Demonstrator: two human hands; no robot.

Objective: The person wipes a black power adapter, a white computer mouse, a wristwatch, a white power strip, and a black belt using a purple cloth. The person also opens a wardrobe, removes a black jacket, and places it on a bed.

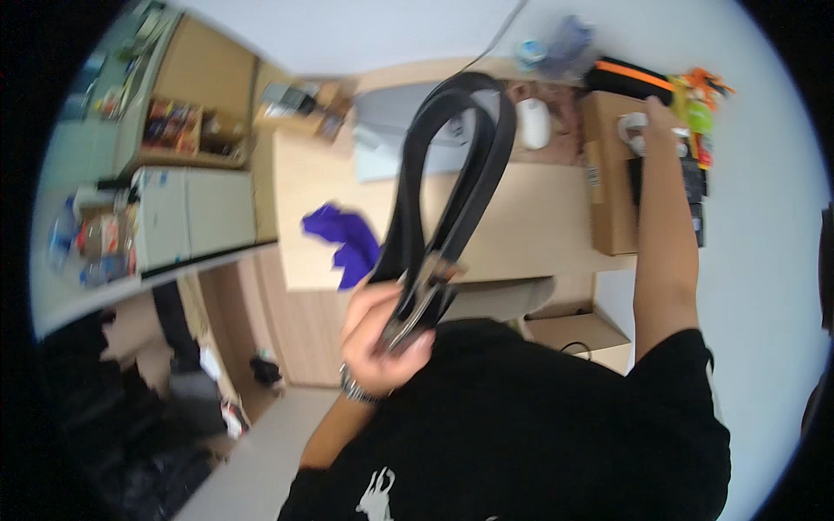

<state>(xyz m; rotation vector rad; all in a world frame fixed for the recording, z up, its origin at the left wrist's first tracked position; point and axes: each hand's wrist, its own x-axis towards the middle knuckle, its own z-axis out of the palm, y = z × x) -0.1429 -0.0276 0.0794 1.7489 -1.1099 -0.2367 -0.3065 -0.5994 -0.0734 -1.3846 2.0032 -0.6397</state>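
My left hand (384, 332) grips a coiled black belt (479, 192) by its metal buckle (417, 312) end, and the strap's loops rise above the desk (534, 208). A metal-banded watch (355, 385) circles that wrist. Far to the right, my right hand (663, 118) is over a cardboard box (601, 195), beside a small white object (631, 127). Blur and the hand's angle hide whether its fingers hold that object. A crumpled purple cloth (357, 247) lies on the desk, left of the belt.
Behind the belt lies a flat grey laptop-like object (384, 114). A white mouse (534, 124) rests on a brown mat (563, 130). A black case with an orange stripe (632, 79) sits behind the box. At left stand a small open box (287, 117) and a white cabinet (218, 205).
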